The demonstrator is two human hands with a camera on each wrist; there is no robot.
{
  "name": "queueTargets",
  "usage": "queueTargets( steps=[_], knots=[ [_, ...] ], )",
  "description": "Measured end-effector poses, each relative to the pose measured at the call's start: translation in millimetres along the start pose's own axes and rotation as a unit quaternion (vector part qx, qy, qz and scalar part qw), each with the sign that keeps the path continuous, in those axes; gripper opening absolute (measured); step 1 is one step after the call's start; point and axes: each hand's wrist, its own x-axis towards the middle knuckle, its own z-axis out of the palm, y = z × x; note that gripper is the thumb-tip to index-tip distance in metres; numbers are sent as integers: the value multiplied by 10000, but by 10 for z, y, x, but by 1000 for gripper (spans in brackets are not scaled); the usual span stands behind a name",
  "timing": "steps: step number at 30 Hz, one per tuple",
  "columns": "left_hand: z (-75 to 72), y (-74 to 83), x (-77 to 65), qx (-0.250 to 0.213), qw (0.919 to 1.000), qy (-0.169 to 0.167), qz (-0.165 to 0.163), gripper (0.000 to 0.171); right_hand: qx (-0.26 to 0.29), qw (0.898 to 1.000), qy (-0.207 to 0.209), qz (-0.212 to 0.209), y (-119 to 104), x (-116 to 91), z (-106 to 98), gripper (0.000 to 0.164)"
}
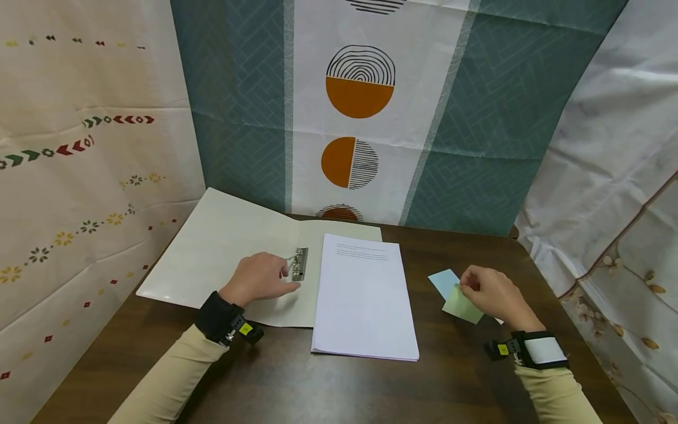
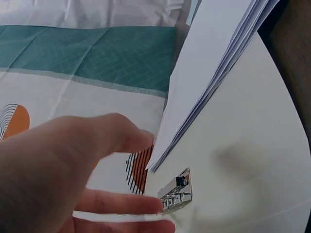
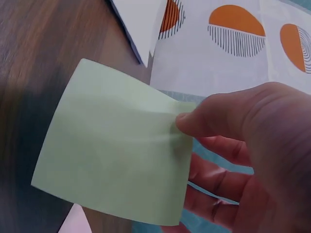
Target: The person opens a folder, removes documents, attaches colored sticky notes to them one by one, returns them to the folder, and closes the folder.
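Note:
My right hand (image 1: 494, 295) pinches a light green paper note (image 3: 112, 145) at its edge, thumb on top. A light blue note (image 1: 442, 281) lies on the table beside it, and a pink corner of another slip (image 3: 76, 222) shows below in the right wrist view. My left hand (image 1: 261, 277) hovers over an open white binder (image 1: 212, 241), next to its metal ring clip (image 1: 299, 264). Its thumb and fingers are spread apart and hold nothing. A stack of white sheets (image 1: 365, 306) overlaps the binder's right cover, with a few printed lines at the top.
The brown wooden table (image 1: 286, 377) runs up to a patterned teal and white curtain (image 1: 238, 118) at the back. Patterned white cloths hang along the left side (image 1: 79, 194) and the right side (image 1: 598, 147).

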Motion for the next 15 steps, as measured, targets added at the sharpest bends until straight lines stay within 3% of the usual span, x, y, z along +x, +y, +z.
queueTargets(
  steps=[7, 15],
  knots=[
    [68, 157, 29, -331, 9984, 36, 447, 33, 316, 9993, 192, -72, -157, 70, 73, 8],
    [92, 315, 90, -636, 9965, -71, 547, 31, 547, 9981, 249, -141, -387, 160, 96, 4]
  ],
)
